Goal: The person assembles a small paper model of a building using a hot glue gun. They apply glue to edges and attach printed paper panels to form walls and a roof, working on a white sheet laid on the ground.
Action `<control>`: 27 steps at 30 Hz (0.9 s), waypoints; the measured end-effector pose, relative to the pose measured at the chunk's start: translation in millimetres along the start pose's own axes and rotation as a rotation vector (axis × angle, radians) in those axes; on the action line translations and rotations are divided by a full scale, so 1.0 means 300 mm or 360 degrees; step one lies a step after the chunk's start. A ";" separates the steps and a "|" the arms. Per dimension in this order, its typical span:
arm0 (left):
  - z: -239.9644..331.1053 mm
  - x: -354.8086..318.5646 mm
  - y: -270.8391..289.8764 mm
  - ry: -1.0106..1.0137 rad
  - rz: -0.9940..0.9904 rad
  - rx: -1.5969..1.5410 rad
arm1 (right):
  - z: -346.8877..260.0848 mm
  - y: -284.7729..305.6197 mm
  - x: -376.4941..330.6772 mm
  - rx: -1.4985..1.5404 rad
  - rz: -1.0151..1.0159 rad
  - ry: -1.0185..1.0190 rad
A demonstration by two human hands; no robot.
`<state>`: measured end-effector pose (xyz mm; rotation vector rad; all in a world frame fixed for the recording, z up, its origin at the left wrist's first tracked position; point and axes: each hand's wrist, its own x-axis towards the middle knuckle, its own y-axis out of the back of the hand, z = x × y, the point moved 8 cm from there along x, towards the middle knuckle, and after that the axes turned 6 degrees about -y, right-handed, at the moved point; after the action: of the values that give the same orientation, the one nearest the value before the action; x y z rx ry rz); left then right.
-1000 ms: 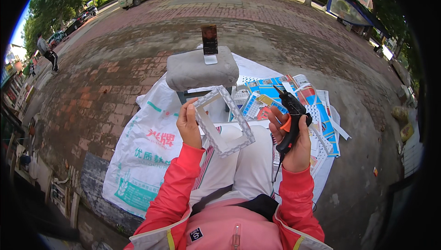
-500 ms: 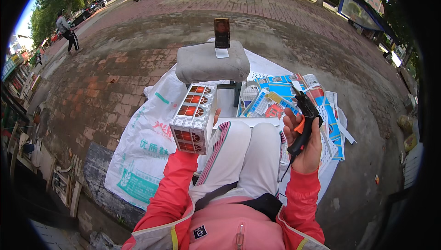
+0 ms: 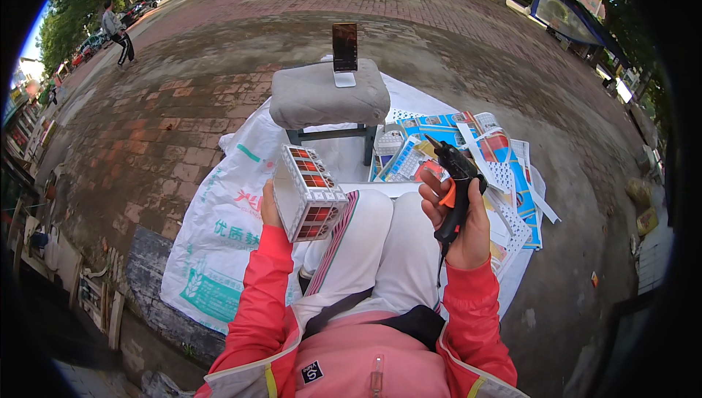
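Note:
My left hand (image 3: 271,206) is closed on the left side of a small model building (image 3: 316,197), a box with white lattice walls and red-orange window panels. It is held tilted over my left thigh, and part of my fingers is hidden behind it. In my right hand (image 3: 472,233) lies a black glue gun (image 3: 459,179) with an orange trigger, its nozzle pointing up and to the left. My fingers curl round its handle, and its cord hangs down by my right thigh. The two things are apart.
Ahead stands a grey padded stool (image 3: 329,95) carrying a phone (image 3: 345,47) on a white stand. Printed sheets and cut card pieces (image 3: 504,171) pile up at the right, on a white woven sack (image 3: 212,252). A person (image 3: 117,32) is at the far left on the brick paving.
My left hand has turned the model building, so a plain pale side now shows at its left. The glue gun has moved left, and its nozzle has swung further left.

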<state>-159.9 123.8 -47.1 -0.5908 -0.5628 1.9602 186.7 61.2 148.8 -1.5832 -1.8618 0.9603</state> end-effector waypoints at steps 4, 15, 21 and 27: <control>-0.021 0.034 0.422 -0.0321 0.0742 0.0004 | -0.024 0.046 0.010 -0.0082 0.0014 0.0006; -0.679 -0.037 0.685 0.0814 0.1253 -0.0116 | -0.063 0.233 0.099 -0.0067 0.0455 -0.0034; -0.994 0.299 0.436 0.0975 -0.0264 0.1183 | -0.117 0.350 0.099 -0.0163 0.0761 0.0054; -1.170 0.318 0.340 0.1040 0.0271 0.0288 | -0.157 0.443 0.089 -0.0127 0.0898 0.0068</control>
<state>-50.8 214.8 -397.0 -1.1252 0.0739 1.8020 299.9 105.4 72.3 -2.2204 -1.4581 1.0737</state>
